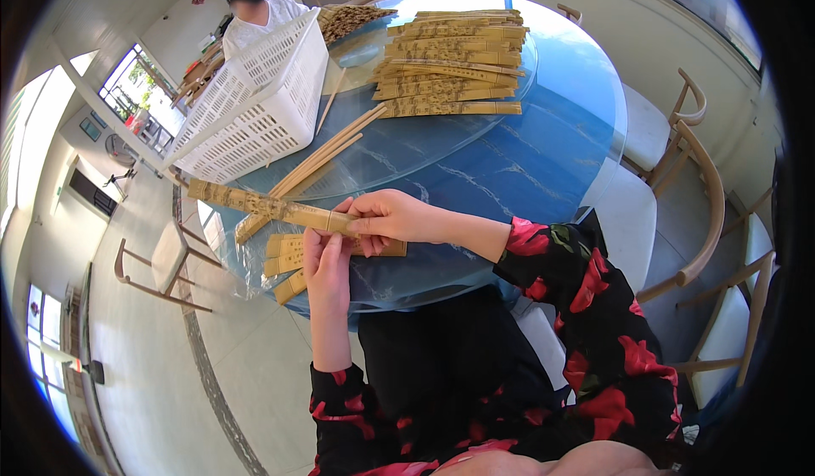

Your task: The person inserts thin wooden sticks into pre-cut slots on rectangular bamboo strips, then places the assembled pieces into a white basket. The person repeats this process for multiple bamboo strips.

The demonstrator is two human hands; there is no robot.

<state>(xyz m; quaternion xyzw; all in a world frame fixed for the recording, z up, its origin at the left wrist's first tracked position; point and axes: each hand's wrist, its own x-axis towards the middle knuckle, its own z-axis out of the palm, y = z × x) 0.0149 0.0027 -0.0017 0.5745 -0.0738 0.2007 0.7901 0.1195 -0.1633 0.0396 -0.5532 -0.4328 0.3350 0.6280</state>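
A long, narrow yellow-brown printed paper chopstick sleeve (259, 206) is pinched at its right end by my left hand (327, 274) and my right hand (392, 218), its other end pointing left. The fingers of both hands are closed and meet around that end; the exact contact is partly hidden. Beneath my hands, several similar sleeves (283, 258) lie at the table's near edge, partly covered. Just beyond the held sleeve, a few pale wooden chopsticks (327, 152) lie slantwise, their lower ends near more sleeve paper.
A large heap of printed sleeves (454, 52) lies on the round blue marbled table (543, 158) with its glass turntable. At left stands a white perforated plastic basket (263, 115). Behind it are a brown bundled pile (352, 22) and a seated person (259, 19). Wooden chairs (700, 213) surround the table.
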